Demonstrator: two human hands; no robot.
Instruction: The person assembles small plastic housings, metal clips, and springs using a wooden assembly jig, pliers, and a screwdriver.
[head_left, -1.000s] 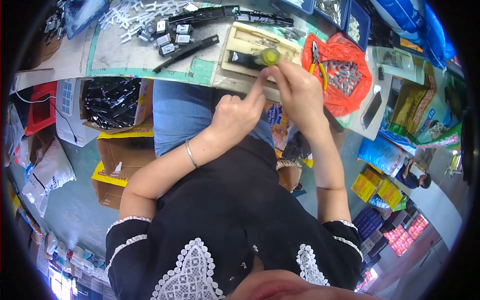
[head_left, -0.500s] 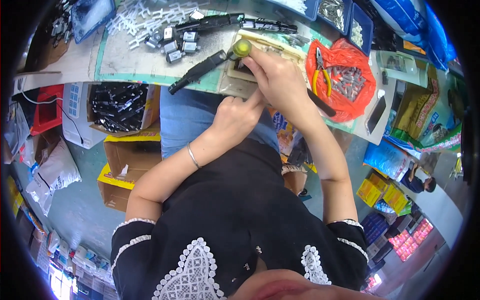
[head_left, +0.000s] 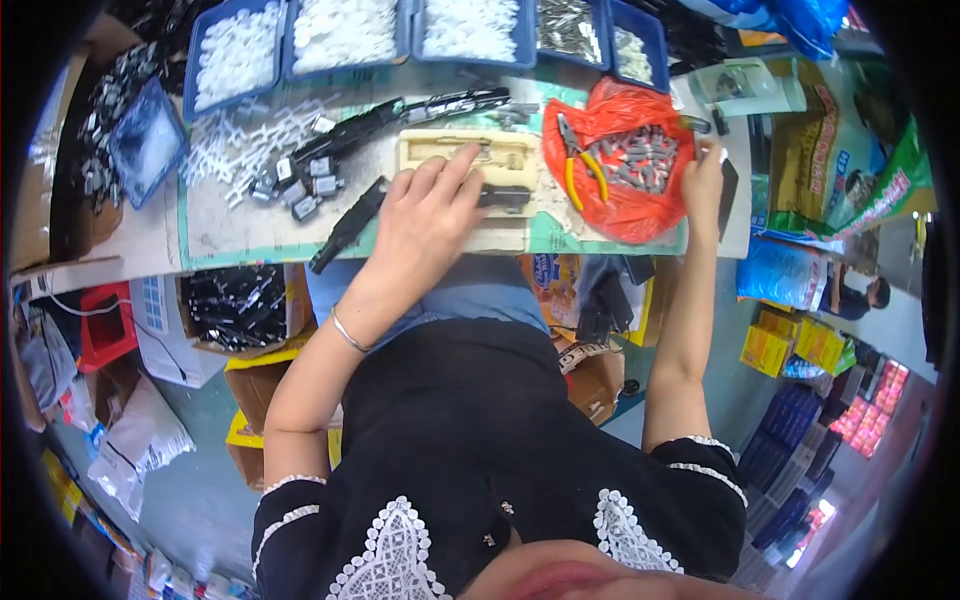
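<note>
My left hand (head_left: 428, 215) reaches palm down across a cream moulded holder (head_left: 415, 150), its fingers bent and a little apart; the thumb is hidden. A black slotted part (head_left: 508, 197) lies in the holder beside these fingers. To the left of the hand, a long black part (head_left: 345, 230) slants toward the table's front edge. My right hand (head_left: 703, 185) is closed at the right side of a red plastic bag (head_left: 620, 220). A short dark piece (head_left: 693, 124) shows at its fingertips; what the hand grips is too blurred to make out.
Pliers with yellow handles (head_left: 585, 180) lie on the red bag, beside small grey metal pieces (head_left: 648, 160). Blue bins (head_left: 475, 62) of white and metal parts line the back. White branched pieces (head_left: 235, 150), metal blocks (head_left: 318, 178) and black assemblies (head_left: 370, 125) cover the left. A dark flat object (head_left: 729, 185) lies right.
My right hand has left the holder and moved right past the red bag, taking the yellow-green-ended tool away. The left hand has moved up over the holder. The view has shifted.
</note>
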